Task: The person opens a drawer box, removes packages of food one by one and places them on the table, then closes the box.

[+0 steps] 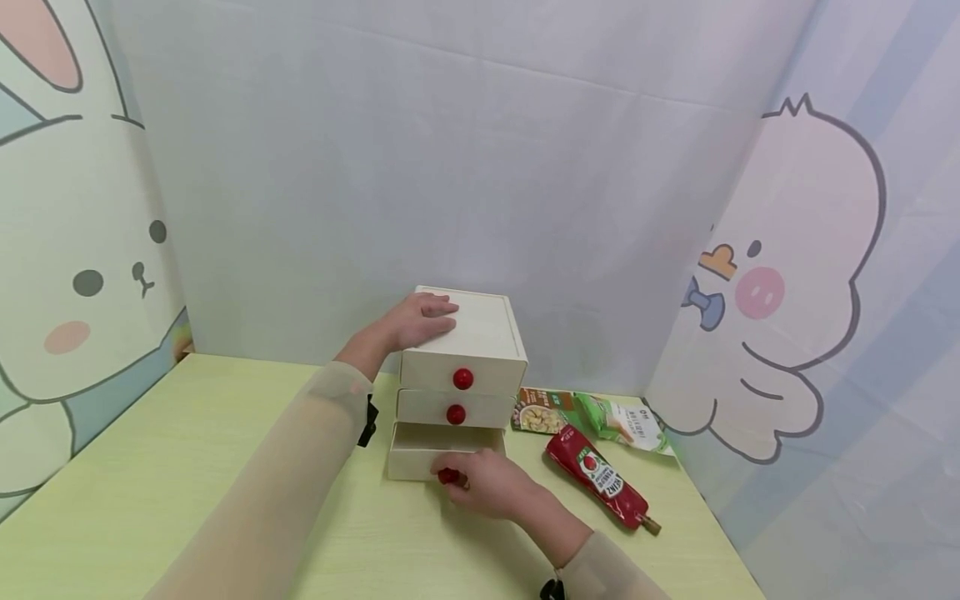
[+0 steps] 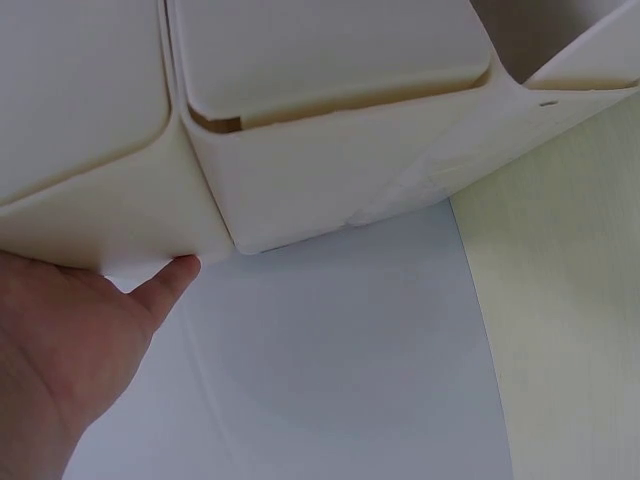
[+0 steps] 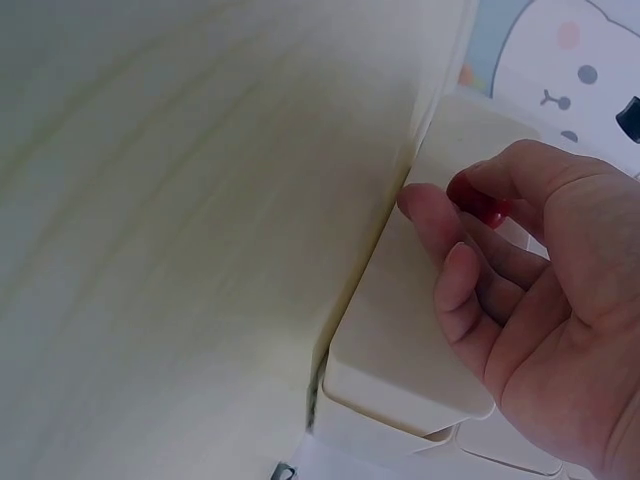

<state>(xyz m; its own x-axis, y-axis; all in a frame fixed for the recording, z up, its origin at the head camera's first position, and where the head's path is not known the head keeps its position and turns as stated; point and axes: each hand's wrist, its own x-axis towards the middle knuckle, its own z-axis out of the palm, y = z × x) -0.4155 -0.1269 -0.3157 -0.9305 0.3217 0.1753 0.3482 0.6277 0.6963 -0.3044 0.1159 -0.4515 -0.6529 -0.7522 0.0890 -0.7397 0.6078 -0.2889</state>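
A small white chest of drawers [image 1: 480, 321] with round red knobs stands against the back wall. Its bottom drawer [image 1: 408, 464] is pulled part way out, while the two drawers above sit in the body. My left hand [image 1: 420, 321] rests on the chest's top near its left edge, thumb against the side in the left wrist view. My right hand [image 1: 491, 483] pinches the bottom drawer's red knob [image 3: 480, 203] between thumb and fingers. Part of the drawer's inside is hidden by its front and by the hand.
Right of the chest lie a red Heinz pouch [image 1: 596, 475], a green-and-white packet [image 1: 626, 423] and a brown-and-green food packet [image 1: 538, 412]. Cloth walls with cartoon animals enclose the light yellow table [image 1: 225, 433] at the back and sides.
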